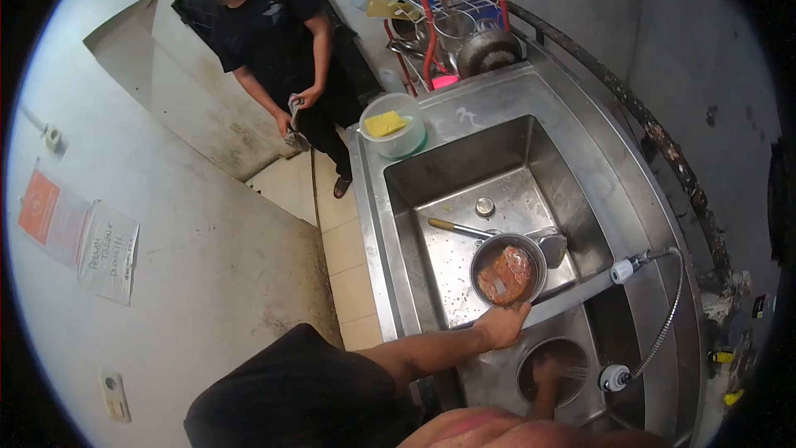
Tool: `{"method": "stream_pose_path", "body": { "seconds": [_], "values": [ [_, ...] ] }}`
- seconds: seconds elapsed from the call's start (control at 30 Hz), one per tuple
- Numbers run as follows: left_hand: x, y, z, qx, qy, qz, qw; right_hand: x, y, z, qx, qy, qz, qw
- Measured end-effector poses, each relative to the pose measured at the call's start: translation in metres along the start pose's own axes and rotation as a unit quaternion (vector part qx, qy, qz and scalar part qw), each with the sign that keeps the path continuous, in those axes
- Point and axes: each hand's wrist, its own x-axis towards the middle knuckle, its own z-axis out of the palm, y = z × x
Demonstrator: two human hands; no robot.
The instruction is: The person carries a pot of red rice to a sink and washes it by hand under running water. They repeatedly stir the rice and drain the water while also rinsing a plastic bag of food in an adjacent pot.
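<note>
My left hand (502,325) grips the near rim of a small metal pot (507,272) smeared with reddish food residue, held over the steel sink (464,174). My right hand (546,375) reaches down into a second round metal vessel (580,348) on the near edge of the sink. A thin spray of water crosses that vessel from the sprayer head (614,377). The fingers of my right hand are blurred and partly hidden, so what they hold is unclear. A ladle with a wooden handle (454,226) lies in the basin behind the pot.
A flexible hose faucet (623,270) stands at the right. A plastic tub with a yellow sponge (390,126) sits at the sink's far left corner. Behind it is a dish rack with a red hose (429,17). Another person (274,41) stands by the wall holding a cloth.
</note>
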Motion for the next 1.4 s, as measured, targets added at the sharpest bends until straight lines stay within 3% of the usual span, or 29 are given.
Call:
{"method": "stream_pose_path", "body": {
  "seconds": [0.07,0.13,0.37,0.43,0.57,0.67,0.7,0.73,0.77,0.8,0.83,0.93,1.03,1.07,1.17,1.23,1.27,1.33,1.4],
  "values": [
    [0.002,-0.002,0.003,-0.001,0.014,-0.005,1.000,-0.036,-0.015,-0.024,-0.003,0.020,-0.003,1.000],
    [0.000,-0.001,0.001,-0.008,0.004,0.006,1.000,-0.065,-0.032,-0.047,0.003,0.103,-0.003,0.995],
    [0.002,0.004,-0.001,0.003,0.001,-0.006,1.000,-0.037,-0.022,-0.006,0.056,0.006,0.074,0.996],
    [0.001,0.004,-0.002,0.012,0.009,0.003,1.000,-0.068,-0.061,-0.030,-0.280,0.093,0.089,0.951],
    [0.003,0.002,0.005,0.007,0.025,0.007,1.000,0.022,0.039,0.064,-0.232,0.148,0.046,0.960],
    [0.003,0.004,0.004,0.007,0.019,-0.001,1.000,0.030,0.037,0.047,-0.147,0.190,0.111,0.964],
    [0.004,0.003,0.004,0.009,0.008,-0.008,1.000,0.056,0.046,0.045,-0.284,-0.009,0.052,0.957],
    [0.005,0.002,0.005,0.009,0.006,0.000,1.000,0.073,0.057,0.047,-0.402,-0.208,-0.008,0.892],
    [0.006,0.001,0.007,0.018,0.017,0.001,1.000,0.073,0.063,0.047,-0.400,-0.205,0.000,0.893],
    [0.004,0.002,0.007,0.026,0.027,0.000,0.999,0.068,0.066,0.045,-0.217,-0.142,0.054,0.964],
    [0.004,0.003,0.006,0.021,0.022,-0.004,1.000,0.062,0.071,0.043,-0.025,-0.071,0.105,0.992],
    [0.002,0.007,-0.001,0.030,0.001,-0.014,0.999,0.051,0.060,0.047,-0.006,-0.004,0.127,0.992],
    [0.001,0.007,0.002,0.031,0.020,-0.001,0.999,-0.044,-0.061,-0.038,-0.094,0.071,0.143,0.983],
    [0.001,0.008,-0.001,0.035,0.021,-0.005,0.999,-0.037,-0.057,-0.032,-0.093,0.070,0.145,0.983],
    [0.004,0.002,0.006,0.028,0.029,-0.001,0.999,-0.009,-0.051,-0.013,-0.179,-0.007,0.081,0.980],
    [0.006,-0.002,0.013,0.014,0.033,0.006,0.999,-0.003,-0.055,-0.011,-0.310,-0.086,0.051,0.946],
    [0.007,-0.006,0.014,-0.002,0.034,0.019,0.999,-0.003,-0.056,-0.013,-0.311,-0.087,0.037,0.946],
    [0.009,-0.003,0.009,0.014,0.001,0.003,1.000,-0.001,-0.051,-0.013,-0.102,0.082,0.023,0.991],
    [0.005,-0.001,0.008,0.017,0.036,0.021,0.999,0.015,-0.036,0.022,-0.134,0.109,0.051,0.984]
  ]
}}
